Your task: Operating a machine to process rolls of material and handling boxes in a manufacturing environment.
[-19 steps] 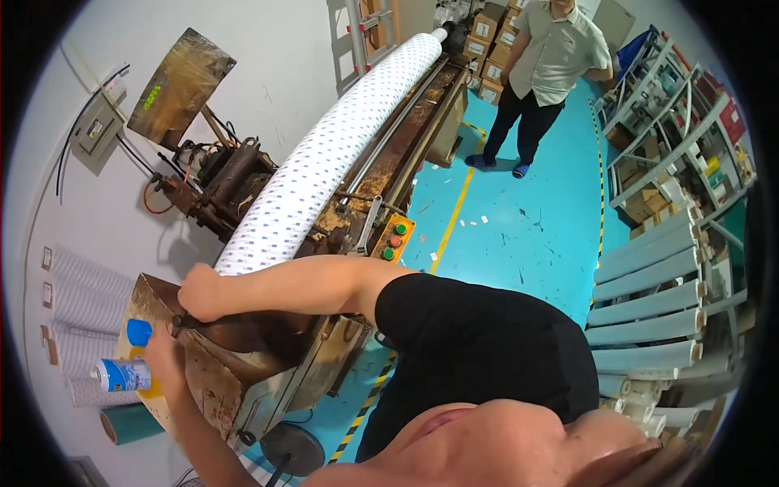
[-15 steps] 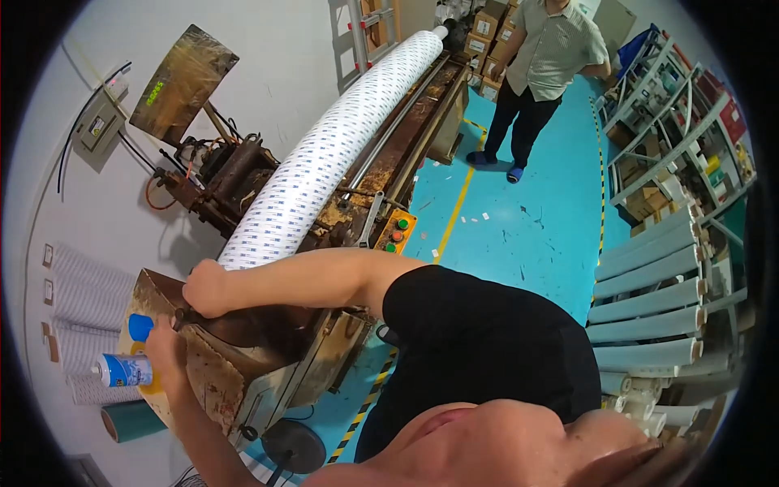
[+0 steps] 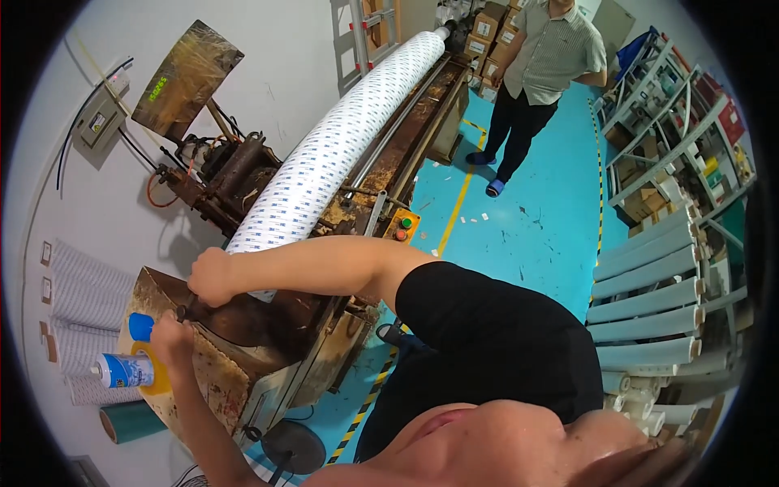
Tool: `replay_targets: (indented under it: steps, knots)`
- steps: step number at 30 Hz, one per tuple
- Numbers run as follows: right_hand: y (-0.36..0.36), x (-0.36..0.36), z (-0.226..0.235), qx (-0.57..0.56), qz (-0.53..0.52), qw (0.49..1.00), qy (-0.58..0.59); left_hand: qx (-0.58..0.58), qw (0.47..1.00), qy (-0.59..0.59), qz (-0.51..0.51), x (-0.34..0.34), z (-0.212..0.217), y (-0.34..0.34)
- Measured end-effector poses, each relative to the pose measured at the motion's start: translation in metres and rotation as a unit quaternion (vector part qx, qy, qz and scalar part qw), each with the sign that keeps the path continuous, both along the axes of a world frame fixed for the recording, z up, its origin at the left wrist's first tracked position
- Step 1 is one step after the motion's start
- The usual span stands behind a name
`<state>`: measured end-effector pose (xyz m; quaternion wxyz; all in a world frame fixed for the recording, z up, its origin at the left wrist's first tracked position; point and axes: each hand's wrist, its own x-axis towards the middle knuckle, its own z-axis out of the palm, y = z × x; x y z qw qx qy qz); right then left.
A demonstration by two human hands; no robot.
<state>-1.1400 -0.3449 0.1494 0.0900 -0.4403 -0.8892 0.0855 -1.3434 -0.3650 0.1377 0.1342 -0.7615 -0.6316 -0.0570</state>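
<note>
A long white roll printed with small blue marks lies along a rusty machine and runs away from me. My right hand is closed beside the roll's near end, above the machine's dark hollow; what its fingers hold is hidden. My left hand is closed by a small dark metal knob on the worn machine housing; whether it grips the knob is unclear. Next to that hand are a blue tape roll, a yellow tape roll and a blue and white spray can.
A button box with green and red buttons sits on the machine's right side. Another person stands on the blue floor farther back. Shelving and several pale rolls line the right. A panel rises at left.
Both my hands have shifted slightly to the right, the right one with its forearm raised a little. More of the dark knob shows. The other person's foot has moved left and nearer.
</note>
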Motion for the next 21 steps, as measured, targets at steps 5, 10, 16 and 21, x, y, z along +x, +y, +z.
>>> replay_targets:
  steps: [5,10,16,21]
  knots:
    - [-0.024,-0.003,-0.002,-0.010,-0.044,0.998,0.036,0.029,0.999,0.023,-0.030,-0.006,-0.003,0.005]
    - [-0.082,-0.019,-0.011,-0.079,-0.123,0.981,0.130,0.054,0.958,-0.030,-0.280,-0.007,0.002,0.041]
    - [-0.074,-0.018,-0.022,-0.139,-0.089,0.973,0.159,0.039,0.959,0.005,-0.282,-0.006,0.010,0.034]
    - [-0.043,-0.001,-0.026,-0.520,0.040,0.768,0.371,0.179,0.966,-0.155,-0.102,-0.003,0.029,-0.011]
